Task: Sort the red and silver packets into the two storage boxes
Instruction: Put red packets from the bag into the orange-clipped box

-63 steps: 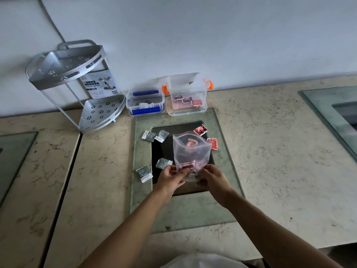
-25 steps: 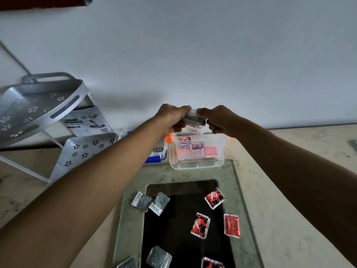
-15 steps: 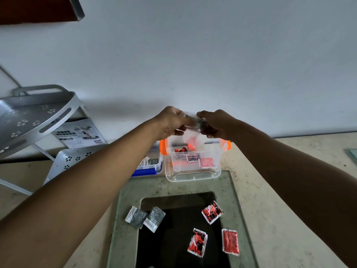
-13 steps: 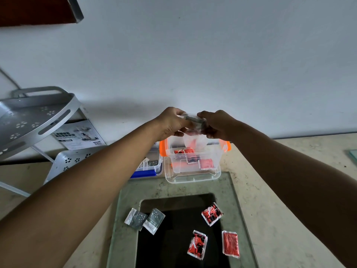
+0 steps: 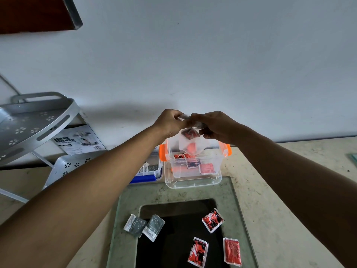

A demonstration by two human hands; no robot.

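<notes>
Clear pouch [image 5: 190, 145] with red packets inside, upended over orange-latched box [image 5: 193, 169]; pinched at top by left hand [image 5: 171, 123] and right hand [image 5: 214, 125]. Loose red packets [image 5: 212, 222] and silver packets [image 5: 144, 227] on glass panel [image 5: 173, 192] below.

We hold a clear plastic bag [image 5: 191, 141] upside down with both hands, our left hand [image 5: 170, 123] and right hand [image 5: 216, 125] pinching its upper end above the orange-latched box [image 5: 193, 165] at the far side of the table [image 5: 280, 190]. Red packets show inside the bag and more lie in the box below. Just left of it sits the blue-latched box [image 5: 149, 171], holding silver packets. Nearer us, on the dark glass panel [image 5: 173, 246], two silver packets [image 5: 144, 226] overlap at the left, and three red packets [image 5: 212, 222] lie apart at the right. A metal corner rack [image 5: 32, 122] stands far left against the wall.
</notes>
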